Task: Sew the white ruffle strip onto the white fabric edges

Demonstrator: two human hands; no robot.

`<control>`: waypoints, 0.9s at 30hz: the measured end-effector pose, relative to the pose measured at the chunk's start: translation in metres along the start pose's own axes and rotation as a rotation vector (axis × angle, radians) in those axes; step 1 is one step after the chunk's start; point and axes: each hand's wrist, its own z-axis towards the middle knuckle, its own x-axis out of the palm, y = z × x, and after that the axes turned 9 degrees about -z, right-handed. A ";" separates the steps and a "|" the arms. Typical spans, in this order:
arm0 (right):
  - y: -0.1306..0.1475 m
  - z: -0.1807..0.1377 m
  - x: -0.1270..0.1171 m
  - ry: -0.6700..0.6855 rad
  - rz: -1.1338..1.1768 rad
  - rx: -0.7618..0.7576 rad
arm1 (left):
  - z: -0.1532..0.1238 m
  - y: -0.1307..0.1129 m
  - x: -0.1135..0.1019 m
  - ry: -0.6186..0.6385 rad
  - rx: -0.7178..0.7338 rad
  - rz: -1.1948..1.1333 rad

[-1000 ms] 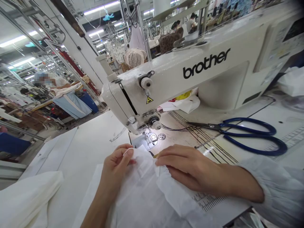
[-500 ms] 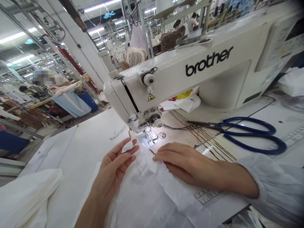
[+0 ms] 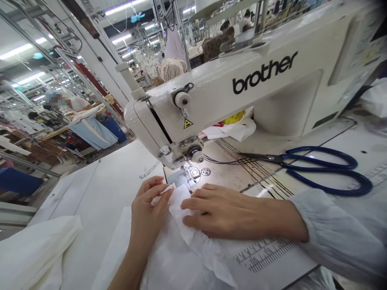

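White thin fabric (image 3: 181, 249) lies in front of the sewing machine (image 3: 211, 96), its upper end close to the lit needle plate and presser foot (image 3: 189, 174). My left hand (image 3: 151, 207) pinches the fabric's upper left edge between thumb and fingers. My right hand (image 3: 217, 209) rests on the fabric's right side, palm down, with its fingers stretched out and a little apart. The fabric's end is short of the presser foot, on the near side of it.
Large scissors (image 3: 320, 165) with blue handles lie on the table right of the needle. More white cloth (image 3: 39, 249) is at the left. A white and yellow bundle (image 3: 234, 125) sits behind the machine head. Another person (image 3: 69, 102) works at a far table.
My left hand has closed on the fabric edge, turning inward. My right hand has shifted left across the fabric. The view has moved slightly.
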 end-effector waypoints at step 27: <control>0.003 -0.009 -0.001 -0.028 0.026 0.136 | 0.010 -0.005 0.017 0.178 0.129 0.311</control>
